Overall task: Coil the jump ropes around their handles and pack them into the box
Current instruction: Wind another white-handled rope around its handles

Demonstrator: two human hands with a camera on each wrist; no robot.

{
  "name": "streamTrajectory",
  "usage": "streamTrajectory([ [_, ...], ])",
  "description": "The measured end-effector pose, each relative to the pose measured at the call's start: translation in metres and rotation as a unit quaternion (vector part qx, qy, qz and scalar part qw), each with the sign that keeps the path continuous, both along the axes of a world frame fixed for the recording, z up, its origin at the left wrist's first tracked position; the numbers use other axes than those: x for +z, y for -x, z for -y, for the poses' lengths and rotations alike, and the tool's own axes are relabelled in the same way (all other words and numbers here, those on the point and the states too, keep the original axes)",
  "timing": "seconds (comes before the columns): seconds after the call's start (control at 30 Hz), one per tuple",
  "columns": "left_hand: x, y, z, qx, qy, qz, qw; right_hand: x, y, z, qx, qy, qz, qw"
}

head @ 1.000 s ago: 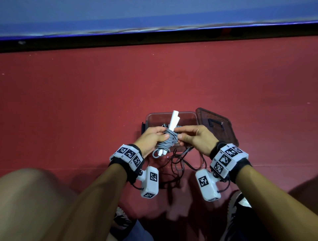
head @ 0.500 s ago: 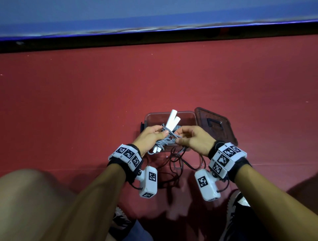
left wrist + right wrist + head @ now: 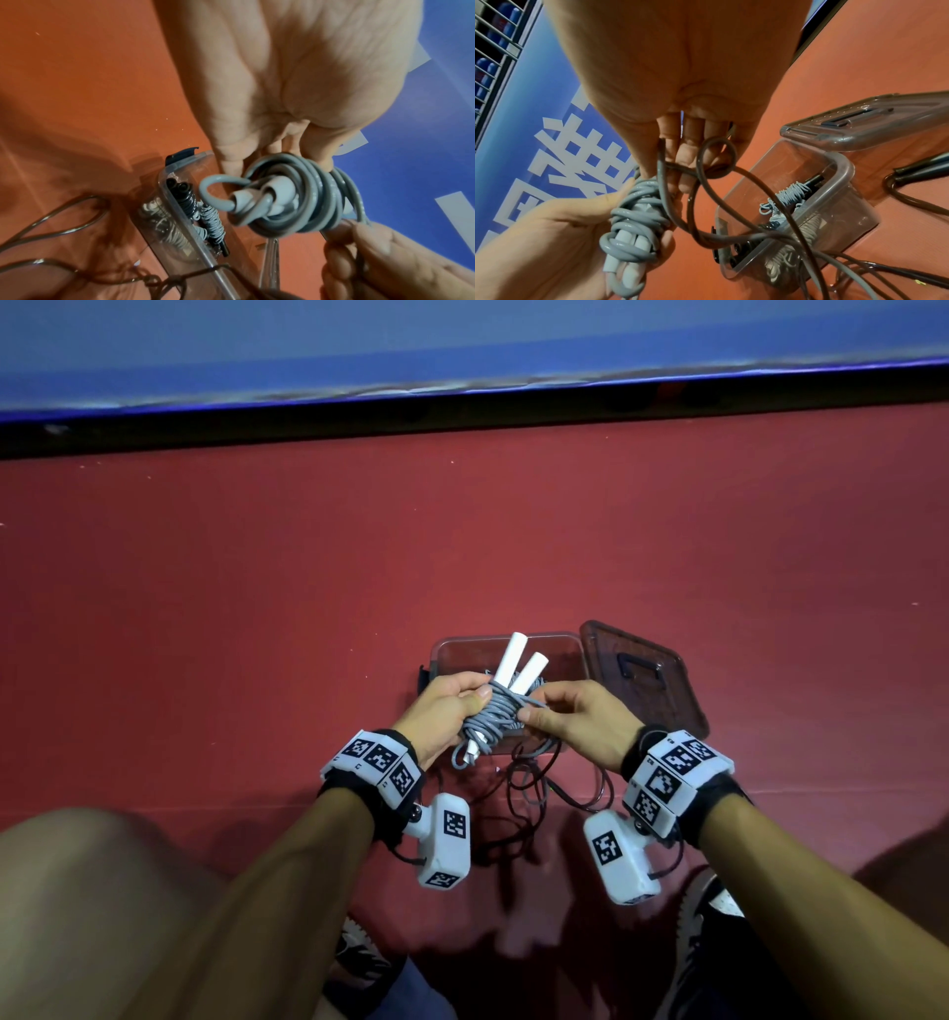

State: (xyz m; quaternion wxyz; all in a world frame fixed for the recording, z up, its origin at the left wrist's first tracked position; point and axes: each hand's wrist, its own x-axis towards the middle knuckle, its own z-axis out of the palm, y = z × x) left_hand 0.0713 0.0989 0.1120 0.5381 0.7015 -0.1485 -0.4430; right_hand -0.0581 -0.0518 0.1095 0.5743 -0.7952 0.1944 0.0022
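Observation:
A grey jump rope [image 3: 495, 719] is coiled round its two white handles [image 3: 513, 660], held just above the clear box [image 3: 513, 640]. My left hand [image 3: 462, 706] grips the bundle [image 3: 295, 194] from the left, thumb on top. My right hand [image 3: 544, 716] pinches a strand at the coil's right side [image 3: 634, 227]. Coiled grey and white ropes [image 3: 791, 192] lie inside the box [image 3: 841, 168]. A loose dark rope [image 3: 534, 793] sprawls on the floor under my hands, and one loop of it [image 3: 706, 194] hangs by my right fingers.
The box's brown-tinted lid [image 3: 647, 680] lies on the red floor [image 3: 257, 634] to the box's right. The dark rope's black handles [image 3: 926, 166] lie beside the lid. A blue wall panel [image 3: 462, 341] runs along the far edge. My knees and shoes are at the bottom.
The bundle has tilted so the white handle tips lean right and stand apart. My right hand has shifted its pinch on the grey strand. The box and lid have stayed put.

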Motion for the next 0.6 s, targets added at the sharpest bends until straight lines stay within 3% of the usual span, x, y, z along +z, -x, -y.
streamTrajectory([
  [0.1,0.000,-0.001,-0.001,0.001,-0.001,0.000,1.000,0.002,-0.001,0.000,-0.018,-0.017,0.020,0.999],
  [0.3,-0.003,-0.002,0.000,0.016,0.006,-0.021,1.000,-0.004,-0.002,0.004,-0.051,0.039,0.037,0.997],
  [0.6,-0.005,0.000,0.001,0.029,0.014,-0.044,0.999,-0.010,-0.003,0.007,-0.017,0.131,-0.004,0.991],
])
